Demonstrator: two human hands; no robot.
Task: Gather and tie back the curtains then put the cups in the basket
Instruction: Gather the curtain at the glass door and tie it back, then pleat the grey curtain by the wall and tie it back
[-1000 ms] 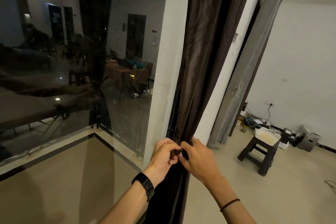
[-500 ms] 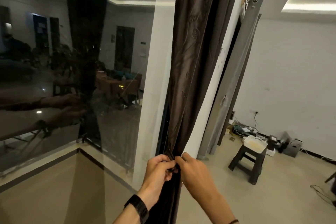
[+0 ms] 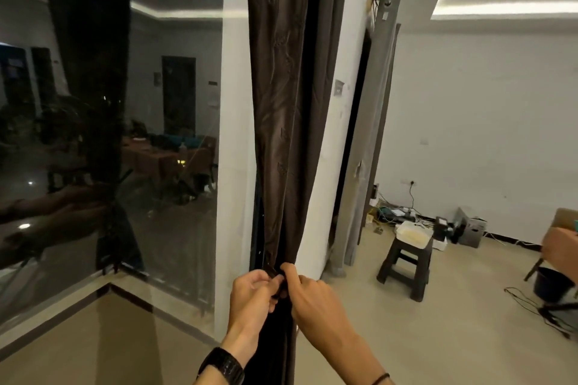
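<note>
A dark brown curtain (image 3: 281, 109) hangs gathered into a narrow bundle against the white window post. At waist height my left hand (image 3: 251, 297) and my right hand (image 3: 312, 300) meet in front of the bundle. Both pinch a dark tie-back (image 3: 277, 279) wrapped round the fabric. The tie itself is mostly hidden by my fingers. No cups or basket are in view.
A large dark window (image 3: 109, 150) fills the left. A grey rolled panel (image 3: 372, 134) leans by a doorway. A black stool (image 3: 406, 262) with a white tray stands on the floor right. Cables (image 3: 531, 300) and boxes lie along the wall. Another person's arm (image 3: 560, 251) shows at far right.
My view has swung right and tilted up, so the hands sit lower in frame. Both hands stay on the tie at the curtain; a person's arm has entered at far right.
</note>
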